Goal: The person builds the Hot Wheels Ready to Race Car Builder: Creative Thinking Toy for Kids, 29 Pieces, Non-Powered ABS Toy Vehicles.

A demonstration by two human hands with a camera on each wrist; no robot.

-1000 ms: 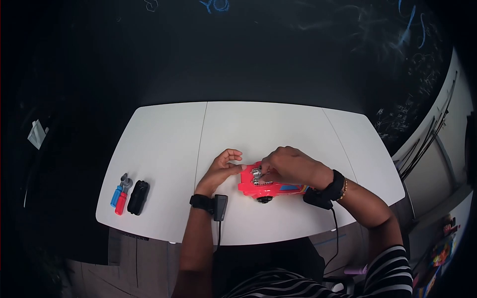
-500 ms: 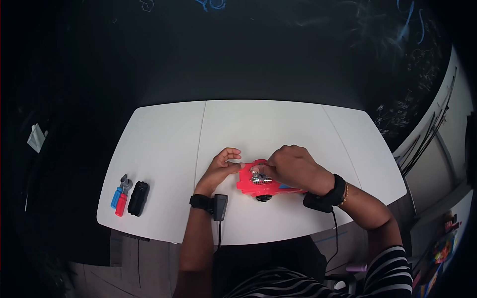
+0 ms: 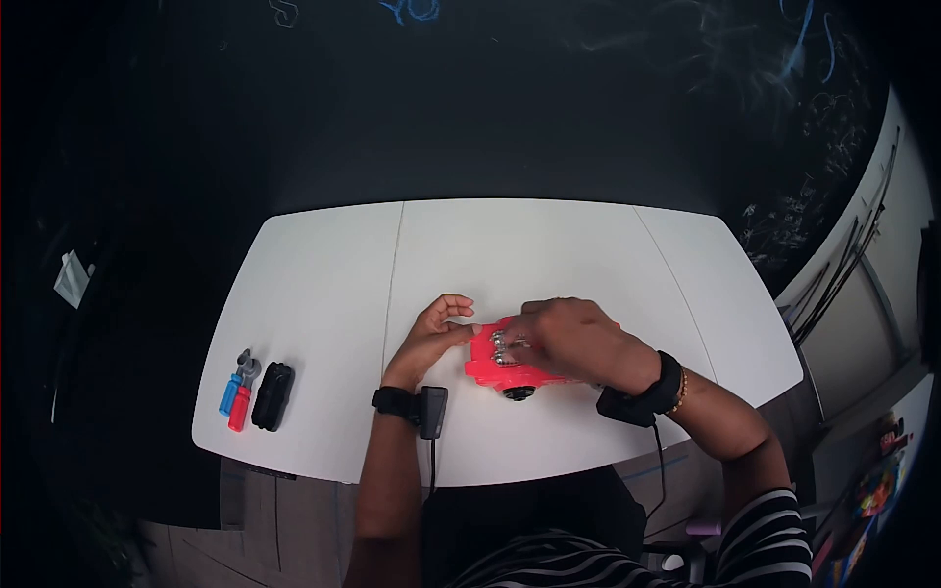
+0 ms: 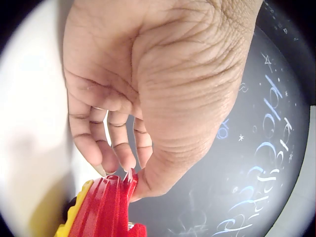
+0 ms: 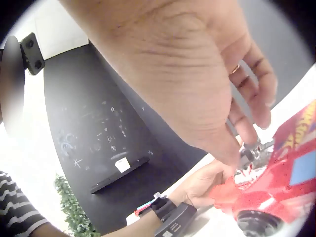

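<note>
A red toy car point(image 3: 483, 369) lies on the white table, with a black wheel facing the person. My left hand point(image 3: 434, 338) is at its left end; in the left wrist view the thumb and fingertips of that hand point(image 4: 163, 84) pinch the red edge point(image 4: 101, 207). Over the car's top, my right hand point(image 3: 580, 340) has thumb and fingers at the silver engine piece point(image 3: 500, 351). The right wrist view shows the right hand point(image 5: 182, 69) pinching at this silver piece point(image 5: 252, 155) in the car body point(image 5: 256, 197); the exact contact is partly hidden.
At the table's left side lie a blue-handled tool point(image 3: 229, 394), a red-handled tool point(image 3: 238, 409), a grey piece point(image 3: 248, 366) and a black case point(image 3: 273, 396). A dark chalkboard wall point(image 3: 470, 108) stands behind the table point(image 3: 323, 284).
My right hand has come down and forward over the car, its fingers shifting about the silver piece. The left hand keeps its place at the car's end.
</note>
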